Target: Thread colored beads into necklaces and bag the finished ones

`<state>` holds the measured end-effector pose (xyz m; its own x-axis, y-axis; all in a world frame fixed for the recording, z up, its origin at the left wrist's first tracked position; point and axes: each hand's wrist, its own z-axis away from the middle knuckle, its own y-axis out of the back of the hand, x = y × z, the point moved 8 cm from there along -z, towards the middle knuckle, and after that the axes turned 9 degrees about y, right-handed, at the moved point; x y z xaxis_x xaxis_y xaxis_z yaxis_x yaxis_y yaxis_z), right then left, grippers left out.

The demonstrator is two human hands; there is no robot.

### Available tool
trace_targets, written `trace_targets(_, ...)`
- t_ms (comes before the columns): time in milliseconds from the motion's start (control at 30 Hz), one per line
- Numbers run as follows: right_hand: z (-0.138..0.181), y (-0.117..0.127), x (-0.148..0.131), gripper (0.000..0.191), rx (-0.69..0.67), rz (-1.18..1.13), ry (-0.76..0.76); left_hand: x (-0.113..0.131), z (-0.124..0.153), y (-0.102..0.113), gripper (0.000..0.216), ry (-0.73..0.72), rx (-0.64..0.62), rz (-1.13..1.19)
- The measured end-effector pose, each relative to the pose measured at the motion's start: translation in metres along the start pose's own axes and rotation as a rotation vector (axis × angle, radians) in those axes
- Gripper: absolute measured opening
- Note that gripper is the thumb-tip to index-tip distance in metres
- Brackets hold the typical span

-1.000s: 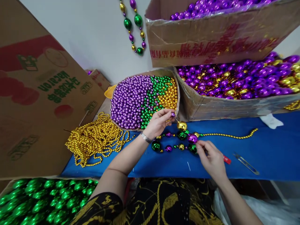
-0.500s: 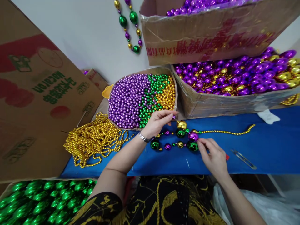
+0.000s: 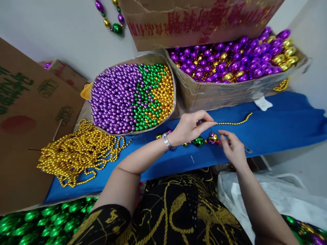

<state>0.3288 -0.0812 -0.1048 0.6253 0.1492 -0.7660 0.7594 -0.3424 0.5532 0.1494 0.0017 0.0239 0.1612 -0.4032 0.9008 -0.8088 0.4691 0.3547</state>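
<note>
My left hand (image 3: pixel 195 126), with a metal watch band at the wrist, has its thumb and fingertips pinched together. Its tips meet over a thin gold bead strand (image 3: pixel 235 123); what they pinch is too small to make out. Close by on the right, my right hand (image 3: pixel 233 148) is curled, thumb and index finger nearly meeting at something I cannot make out. Below the hands on the blue cloth lies a string of larger beads, with a green bead (image 3: pixel 198 141) and a shiny gold and purple bead (image 3: pixel 213 137). My left hand and wrist hide part of this string.
An open box of small beads (image 3: pixel 174 105) stands behind my left arm, beside a larger bead box (image 3: pixel 219 97). A gold bead heap (image 3: pixel 76 153) lies left. Green beads (image 3: pixel 48 221) sit lower left. A metal cutter (image 3: pixel 247 149) lies partly behind my right hand.
My left hand has moved right, from the gold bead to above the gold strand. My right hand has come off the purple bead. The view has shifted right and down.
</note>
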Motion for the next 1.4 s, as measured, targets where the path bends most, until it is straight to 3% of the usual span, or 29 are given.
trace_targets(67,-0.008,0.011,-0.022,0.036,0.030,0.065,0.120,0.015,-0.006,-0.004,0.010,-0.045,-0.017,-0.009)
trace_targets(200,-0.023,0.005,-0.054,0.029,-0.067,0.097,0.288,0.026,-0.018,-0.010,0.011,-0.037,0.018,0.068)
trace_targets(300,-0.025,0.001,-0.055,0.025,-0.093,0.121,0.339,0.009,-0.019,-0.019,0.016,0.028,0.080,0.212)
trace_targets(433,-0.018,0.004,-0.036,0.023,-0.006,0.174,0.304,-0.040,0.000,-0.038,0.031,0.087,0.198,0.302)
trace_targets(500,-0.014,0.001,-0.020,0.025,0.009,0.114,0.183,-0.062,0.014,-0.057,0.050,0.063,0.143,0.113)
trace_targets(567,-0.011,-0.005,-0.008,0.027,0.019,-0.016,0.066,-0.081,0.027,-0.086,0.061,0.045,-0.027,-0.236)
trace_targets(667,-0.011,-0.008,0.000,0.030,0.060,-0.289,-0.050,-0.110,0.046,-0.115,0.040,0.066,-0.290,-0.727)
trace_targets(733,-0.015,-0.003,0.006,0.033,0.121,-0.459,-0.129,-0.119,0.055,-0.115,0.022,0.079,-0.356,-0.899)
trace_targets(833,-0.021,0.013,0.018,0.037,0.201,-0.588,-0.233,-0.122,0.068,-0.093,0.022,0.099,-0.335,-0.997)
trace_targets(1033,-0.028,0.017,0.033,0.045,0.134,-0.567,-0.302,-0.139,0.116,-0.013,0.036,0.164,-0.240,-1.101)
trace_targets(1200,-0.045,0.044,0.040,0.040,0.315,-0.579,-0.274,-0.154,0.151,0.046,0.035,0.241,-0.158,-1.100)
trace_targets(1300,-0.049,0.060,0.031,0.031,0.419,-0.582,-0.219,-0.153,0.167,0.067,0.034,0.273,-0.140,-1.100)
trace_targets(1400,-0.045,0.048,0.007,0.023,0.371,-0.570,-0.143,-0.137,0.201,0.103,0.033,0.294,-0.019,-1.071)
